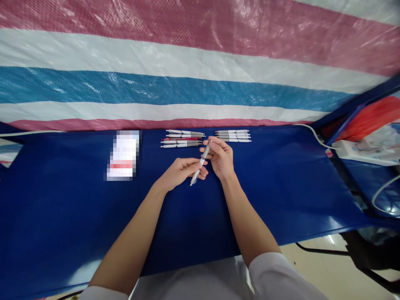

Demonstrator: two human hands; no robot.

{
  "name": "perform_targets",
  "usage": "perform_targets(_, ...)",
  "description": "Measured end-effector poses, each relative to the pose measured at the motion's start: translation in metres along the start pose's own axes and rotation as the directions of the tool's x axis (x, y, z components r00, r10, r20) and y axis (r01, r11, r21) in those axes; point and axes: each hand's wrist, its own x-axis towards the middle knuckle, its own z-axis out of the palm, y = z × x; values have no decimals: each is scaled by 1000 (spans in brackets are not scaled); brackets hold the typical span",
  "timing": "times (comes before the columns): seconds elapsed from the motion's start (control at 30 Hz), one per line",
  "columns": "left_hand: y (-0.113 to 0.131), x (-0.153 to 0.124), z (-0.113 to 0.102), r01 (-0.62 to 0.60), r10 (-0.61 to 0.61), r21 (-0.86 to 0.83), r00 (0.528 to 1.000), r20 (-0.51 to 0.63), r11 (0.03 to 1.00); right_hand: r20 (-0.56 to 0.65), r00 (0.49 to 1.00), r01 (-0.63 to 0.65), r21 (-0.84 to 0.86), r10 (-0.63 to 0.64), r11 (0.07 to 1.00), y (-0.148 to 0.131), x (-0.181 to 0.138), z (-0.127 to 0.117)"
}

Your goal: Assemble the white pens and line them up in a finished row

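Between my two hands is a white pen with a grey grip point(204, 155), tilted with its tip end up and to the right. My left hand point(183, 171) pinches its white barrel between thumb and fingers. At the tip end, the fingers of my right hand point(222, 157) close on the grey part. Just beyond the hands lies a group of pens point(181, 145), white ones and a red one, side by side on the blue tabletop point(265, 187). A second group of white and grey pens point(234, 136) lies to the right, behind my right hand.
A blurred white sheet or screen point(123, 154) lies to the left. Striped plastic sheeting point(187, 89) hangs along the back edge. At the right stand a white power strip point(359, 152) with a cable and a red bag point(375, 114). A dark chair frame point(368, 266) is below right.
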Motion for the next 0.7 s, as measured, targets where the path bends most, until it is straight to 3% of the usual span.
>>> perform_targets(0.2,-1,2,2,-53,61,68,990,-129,996,29,1000,2,27,-3,1000,-1,0,0)
perform_targets(0.47,-5,5,4,-127,183,259,962,-205,957,-64,998,24,-6,-24,1000,0,1,1)
perform_targets(0.7,0,1,5,-27,28,102,1000,-4,994,4,999,-35,-25,35,999,0,-1,-1)
